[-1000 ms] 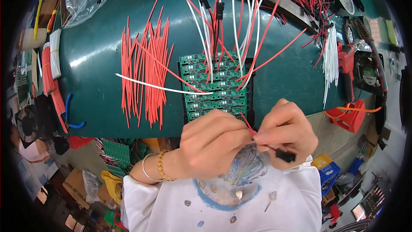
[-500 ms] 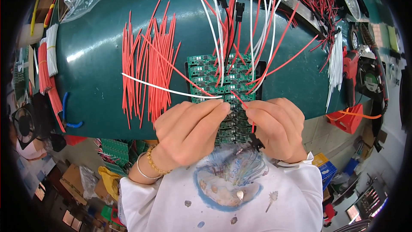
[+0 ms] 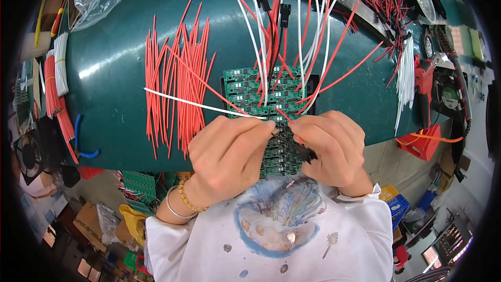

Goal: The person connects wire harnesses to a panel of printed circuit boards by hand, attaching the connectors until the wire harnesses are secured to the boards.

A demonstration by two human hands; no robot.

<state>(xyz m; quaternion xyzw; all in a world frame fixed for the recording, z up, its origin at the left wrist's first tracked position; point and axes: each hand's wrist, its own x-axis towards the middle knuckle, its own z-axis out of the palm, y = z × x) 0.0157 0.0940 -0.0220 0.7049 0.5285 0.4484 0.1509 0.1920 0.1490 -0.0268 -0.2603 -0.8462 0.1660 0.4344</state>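
Note:
A panel of small green circuit boards [image 3: 241,90] lies under both hands, with red and white wires and black connectors rising from its far half. My right hand [image 3: 331,143] pinches a connector lead, its red wire [image 3: 283,116] pointing up-left over the boards and its black connector [image 3: 307,153] blurred below the fingers. My left hand [image 3: 227,146] is closed in a pinch at the panel's middle. A thin dark strand shows by its fingertips, but whether they grip it is hard to see. Beside these fingertips ends a long white wire [image 3: 203,106].
Left of the panel lies a loose pile of red wires [image 3: 182,83] on the green table [image 3: 115,109]. Bundled red and white wires [image 3: 61,62] sit at the far left. At right are white wires [image 3: 405,83], a red tool [image 3: 424,86] and a metal bar [image 3: 347,8].
The black connector has swung from hanging down to a blurred spot beneath my right fingers. A dark strand now shows by my left fingertips. The whole view has shifted slightly.

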